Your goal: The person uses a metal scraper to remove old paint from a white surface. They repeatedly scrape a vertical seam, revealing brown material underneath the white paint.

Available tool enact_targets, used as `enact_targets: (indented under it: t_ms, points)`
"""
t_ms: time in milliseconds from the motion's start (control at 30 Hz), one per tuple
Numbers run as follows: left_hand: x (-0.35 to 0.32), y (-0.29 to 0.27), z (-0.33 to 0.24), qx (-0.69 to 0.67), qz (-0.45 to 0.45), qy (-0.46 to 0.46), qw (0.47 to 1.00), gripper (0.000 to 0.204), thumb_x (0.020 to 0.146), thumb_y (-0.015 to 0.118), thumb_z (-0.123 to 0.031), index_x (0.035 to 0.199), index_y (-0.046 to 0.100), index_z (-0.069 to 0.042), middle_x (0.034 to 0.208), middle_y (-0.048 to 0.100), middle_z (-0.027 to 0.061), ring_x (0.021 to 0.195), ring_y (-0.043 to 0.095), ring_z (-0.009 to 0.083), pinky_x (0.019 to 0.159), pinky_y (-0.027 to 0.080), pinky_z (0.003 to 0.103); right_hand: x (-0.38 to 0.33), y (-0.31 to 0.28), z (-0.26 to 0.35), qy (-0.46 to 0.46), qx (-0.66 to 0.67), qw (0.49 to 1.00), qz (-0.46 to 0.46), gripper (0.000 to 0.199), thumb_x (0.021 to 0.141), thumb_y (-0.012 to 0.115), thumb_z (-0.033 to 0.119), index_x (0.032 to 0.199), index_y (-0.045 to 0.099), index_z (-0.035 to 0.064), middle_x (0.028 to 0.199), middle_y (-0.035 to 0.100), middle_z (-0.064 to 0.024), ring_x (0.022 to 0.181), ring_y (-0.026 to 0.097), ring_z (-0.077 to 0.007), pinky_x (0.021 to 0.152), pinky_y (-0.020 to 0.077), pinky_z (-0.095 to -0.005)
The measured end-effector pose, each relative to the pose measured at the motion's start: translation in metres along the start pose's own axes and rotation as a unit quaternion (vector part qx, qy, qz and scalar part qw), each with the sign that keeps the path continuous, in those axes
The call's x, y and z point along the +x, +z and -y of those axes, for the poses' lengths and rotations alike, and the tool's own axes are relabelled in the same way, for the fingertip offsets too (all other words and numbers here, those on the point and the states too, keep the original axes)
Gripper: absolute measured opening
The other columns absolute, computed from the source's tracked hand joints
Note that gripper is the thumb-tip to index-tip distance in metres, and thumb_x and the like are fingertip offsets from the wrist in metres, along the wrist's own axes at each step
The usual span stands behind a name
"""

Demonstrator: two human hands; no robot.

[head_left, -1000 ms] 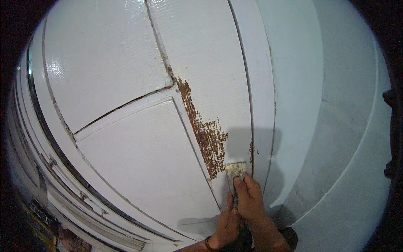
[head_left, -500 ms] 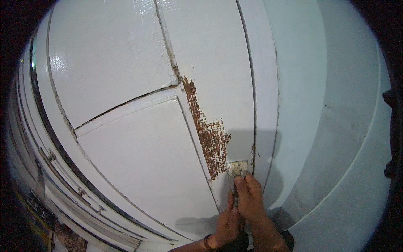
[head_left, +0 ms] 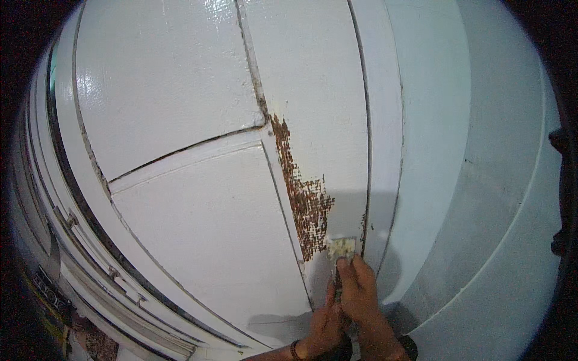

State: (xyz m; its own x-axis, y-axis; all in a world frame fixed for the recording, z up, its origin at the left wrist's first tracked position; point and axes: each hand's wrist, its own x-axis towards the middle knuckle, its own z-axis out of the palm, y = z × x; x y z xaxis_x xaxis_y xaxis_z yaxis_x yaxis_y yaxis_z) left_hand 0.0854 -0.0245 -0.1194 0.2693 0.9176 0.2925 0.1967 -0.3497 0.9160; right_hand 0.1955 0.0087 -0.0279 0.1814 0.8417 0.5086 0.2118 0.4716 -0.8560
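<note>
A scraper (head_left: 342,248) with a flat blade, smeared with pale flakes, rests against a white painted door (head_left: 198,228) at the lower middle. My right hand (head_left: 359,289) is closed round it, thumb pressed just below the blade. Lower down, my left hand (head_left: 326,322) wraps round the handle, which the fingers mostly hide. Up and to the left of the blade runs a ragged brown patch (head_left: 308,210) where the white paint is off; its lower end lies close to the blade's left corner.
Right of the door stand a white frame (head_left: 385,120) and a pale wall (head_left: 433,108). Door bolts and metal fittings (head_left: 113,272) line the left edge. A brown, rough-looking thing (head_left: 96,342) lies at the lower left. My shadow falls round the hands.
The scraper and both hands sit slightly lower in the picture, and the door has shifted a little right with the view. Both hands keep their hold.
</note>
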Motion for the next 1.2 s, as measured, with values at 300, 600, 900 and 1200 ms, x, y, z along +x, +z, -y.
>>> enact_targets:
  t_ms: [300,600,900,1200]
  points:
    - [-0.002,-0.008,0.005,-0.044,0.008,0.087,0.995,0.067,0.104,0.045,-0.02,0.155,0.013,0.007,0.113,0.063,0.0231,0.069,0.062,0.0308,0.062,0.05,0.038,0.009,0.007,0.007,-0.09,0.01,0.996,-0.02,0.021,0.105,0.05,0.019,0.096,0.057,0.0027,0.065,0.061,-0.007,0.049,0.059,-0.0162,0.045,0.0484,-0.0341]
    - [-0.008,-0.003,-0.011,-0.123,0.017,-0.032,0.992,0.06,0.109,0.033,-0.029,0.153,0.021,0.01,0.138,0.053,0.0264,0.082,0.063,0.0206,0.07,0.051,0.033,-0.005,0.005,0.001,0.076,0.081,0.994,0.018,0.019,0.106,0.047,0.018,0.096,0.057,0.0051,0.068,0.059,-0.0013,0.055,0.056,-0.0103,0.049,0.0469,-0.0273]
    - [-0.002,-0.007,-0.005,-0.148,0.045,0.014,0.988,0.072,0.11,0.033,-0.03,0.157,-0.008,0.005,0.099,0.066,0.0096,0.071,0.058,0.0136,0.064,0.048,0.029,-0.003,0.009,-0.016,0.08,0.089,0.992,0.042,0.021,0.107,0.047,0.019,0.096,0.057,0.0043,0.068,0.058,-0.0021,0.057,0.057,-0.0105,0.052,0.0478,-0.0278]
    - [-0.005,-0.007,0.002,-0.096,0.051,-0.006,0.994,0.071,0.109,0.03,-0.036,0.158,-0.004,0.003,0.098,0.067,0.013,0.072,0.062,0.0174,0.062,0.05,0.033,-0.008,0.002,0.002,0.098,0.165,0.98,0.054,0.022,0.106,0.05,0.021,0.096,0.057,0.0025,0.078,0.059,-0.0027,0.072,0.053,-0.0107,0.066,0.0459,-0.028]
